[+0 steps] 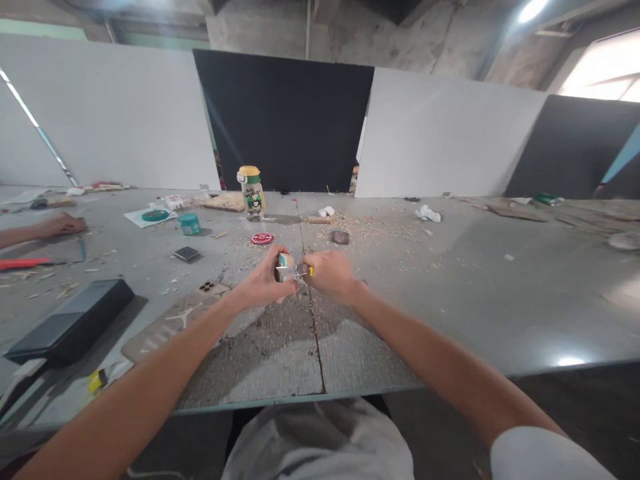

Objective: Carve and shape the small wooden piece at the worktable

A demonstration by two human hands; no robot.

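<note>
Near the middle of the table, my left hand (267, 280) grips a small pale block (285, 261) with a teal patch on it. My right hand (331, 272) is closed around a knife (287, 272) with a bit of yellow at its handle. The blade points left and lies across the face of the block. Both hands are close together above scattered shavings. Beyond them lie a round red-and-white disc (263, 238) and a brown block (341, 237).
A black box (73, 323) and a phone (173, 320) lie left of my forearm. Farther back stand a yellow-topped bottle (253, 195) and a teal jar (189, 225). Another person's hand (63, 225) rests at the far left, near a red tool (25, 264).
</note>
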